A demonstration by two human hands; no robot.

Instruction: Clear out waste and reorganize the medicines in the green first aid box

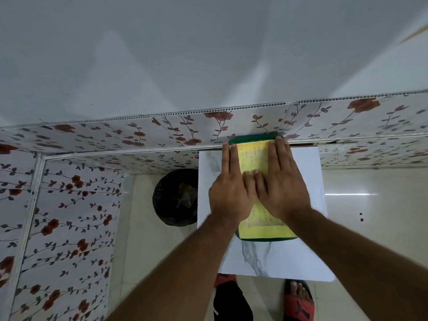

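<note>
The green first aid box [254, 138] lies closed on a small white marble-look table [301, 239], its lid covered by a yellow printed label [252, 156]. My left hand [231, 191] and my right hand [282, 184] rest flat on the lid side by side, fingers stretched to the far edge and thumbs touching in the middle. The fingertips curl slightly over the box's far rim. The box's contents are hidden.
A black-bagged waste bin [177, 198] stands on the floor just left of the table. A flower-patterned wall panel [139, 133] runs behind and to the left. My feet in red sandals [298, 302] stand on pale floor tiles in front of the table.
</note>
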